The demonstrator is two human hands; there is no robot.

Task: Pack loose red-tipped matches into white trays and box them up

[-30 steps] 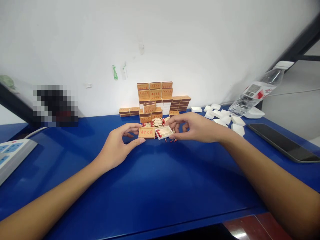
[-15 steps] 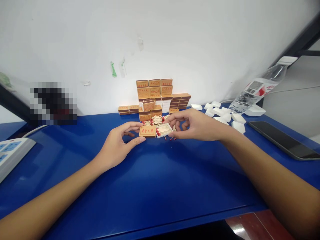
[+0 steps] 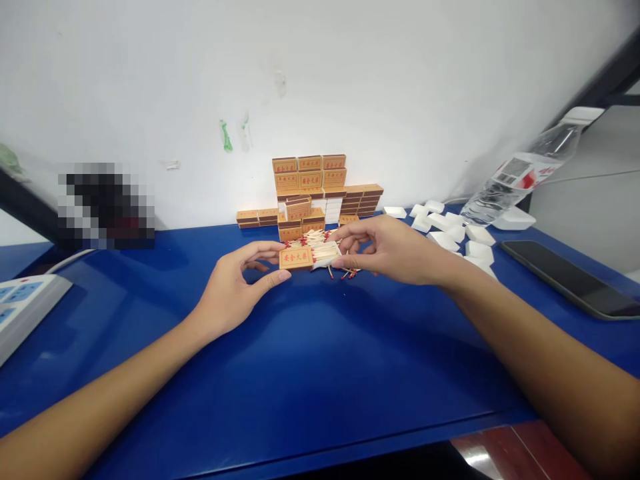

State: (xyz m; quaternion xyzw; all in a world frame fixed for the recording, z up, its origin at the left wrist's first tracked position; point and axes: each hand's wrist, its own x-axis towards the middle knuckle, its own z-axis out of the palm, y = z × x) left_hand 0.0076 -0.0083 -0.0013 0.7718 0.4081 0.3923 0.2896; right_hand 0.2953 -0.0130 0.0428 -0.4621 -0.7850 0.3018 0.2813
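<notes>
My left hand (image 3: 240,283) pinches an orange matchbox sleeve (image 3: 296,257) with red characters on its face. Between thumb and fingers of my right hand (image 3: 385,252) is a white matchbox tray (image 3: 332,255) holding matches. The tray's left end is partly inside the sleeve's right opening, and some pale sticks show between them. Just behind both hands lies a pile of loose red-tipped matches (image 3: 314,237). Stacked matchboxes (image 3: 310,180) stand behind the pile, against the wall.
Several white trays (image 3: 443,223) lie right of the stack. A clear bottle (image 3: 525,170) leans at the right, near a dark phone (image 3: 570,277). At the left are a power strip (image 3: 35,300) and a pixelated dark object (image 3: 105,203). The table (image 3: 310,380) is blue.
My right hand has brought the tray left, against the sleeve and partly into it. Before, the tray was tilted beside the sleeve's opening. The left hand has hardly moved.
</notes>
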